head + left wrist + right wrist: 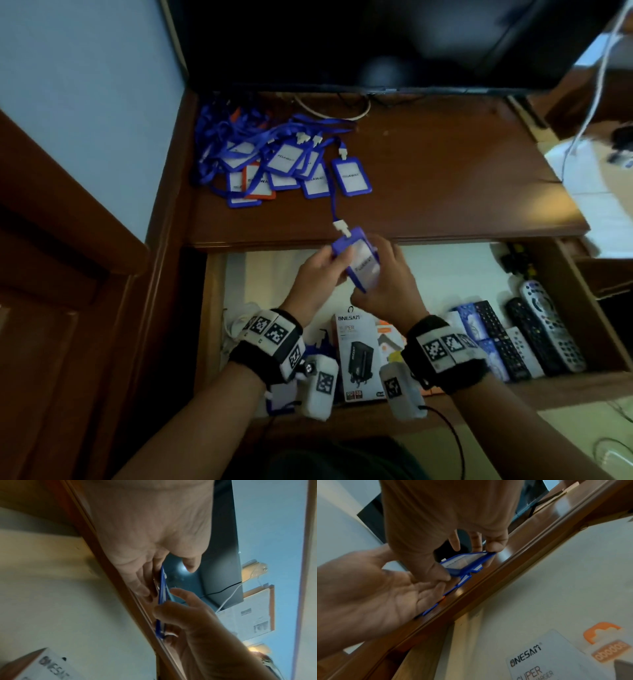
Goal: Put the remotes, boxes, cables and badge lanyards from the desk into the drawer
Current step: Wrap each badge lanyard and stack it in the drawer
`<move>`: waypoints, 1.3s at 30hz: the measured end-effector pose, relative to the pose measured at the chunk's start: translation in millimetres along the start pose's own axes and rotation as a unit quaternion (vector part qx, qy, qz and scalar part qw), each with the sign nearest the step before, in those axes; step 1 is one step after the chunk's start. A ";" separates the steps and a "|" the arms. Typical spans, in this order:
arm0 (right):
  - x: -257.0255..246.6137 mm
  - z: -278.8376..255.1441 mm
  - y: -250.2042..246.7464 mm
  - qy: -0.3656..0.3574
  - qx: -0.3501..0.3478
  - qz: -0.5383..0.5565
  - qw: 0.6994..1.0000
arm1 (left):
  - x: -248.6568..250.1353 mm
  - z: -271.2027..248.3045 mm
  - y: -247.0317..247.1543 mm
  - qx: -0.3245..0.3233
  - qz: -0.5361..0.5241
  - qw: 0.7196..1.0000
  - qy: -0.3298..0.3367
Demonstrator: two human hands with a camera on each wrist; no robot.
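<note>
Both hands over the open drawer [445,270] w/ 1 blue badge holder [359,265], just off the desk [445,178] edge. Right hand [387,291] fingers [496,545] & thumb pinch its edges. Left hand [315,274] fingers [137,582] lie fairly straight against it, prob. steadying it while its strap [332,202] trails to the far-left badge pile [274,168], approx. 8 blue, 1 orange. In drawer: approx. 4 remotes [544,329] at right, 1 ONESAM charger box [356,349] near.

A brown wooden desk [445,164] fills a corner. Left of the desk are a pale blue wall [85,85] and a dark wood panel [51,274]. At the desk's back stands a black screen [376,41]. Right of the desk, pale floor [599,212] lies in bright light.
</note>
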State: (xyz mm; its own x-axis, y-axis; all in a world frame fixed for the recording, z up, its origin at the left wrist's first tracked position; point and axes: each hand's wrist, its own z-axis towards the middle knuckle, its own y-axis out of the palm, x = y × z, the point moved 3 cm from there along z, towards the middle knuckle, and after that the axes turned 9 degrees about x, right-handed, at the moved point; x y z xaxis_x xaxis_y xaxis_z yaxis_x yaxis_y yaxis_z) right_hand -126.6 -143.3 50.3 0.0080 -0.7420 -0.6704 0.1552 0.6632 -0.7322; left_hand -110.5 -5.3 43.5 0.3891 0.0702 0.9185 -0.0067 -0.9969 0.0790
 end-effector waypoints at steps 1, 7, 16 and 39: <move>-3.4 -5.5 -2.0 -0.008 0.001 0.002 1.000 | 3.3 0.4 1.3 0.019 0.005 1.000 0.015; 0.3 -37.6 -17.4 0.034 0.005 0.106 0.994 | 4.1 -8.3 6.9 0.049 0.063 0.995 0.060; 2.7 -19.1 -50.3 0.078 0.063 0.253 0.962 | 27.7 -22.9 19.3 -0.053 0.105 0.989 0.086; 52.9 20.7 -41.2 0.068 -0.093 0.217 0.969 | 43.2 -63.2 -1.8 0.007 -0.221 0.961 0.168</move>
State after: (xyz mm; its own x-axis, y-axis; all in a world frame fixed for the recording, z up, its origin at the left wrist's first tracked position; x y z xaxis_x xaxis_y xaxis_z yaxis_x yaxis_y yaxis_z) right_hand -112.1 -211.9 47.5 -0.0999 -0.3775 -0.9206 -0.0141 0.9257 -0.3781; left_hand -151.8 1.9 107.5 0.0321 0.4921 0.8699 0.1049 -0.8672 0.4867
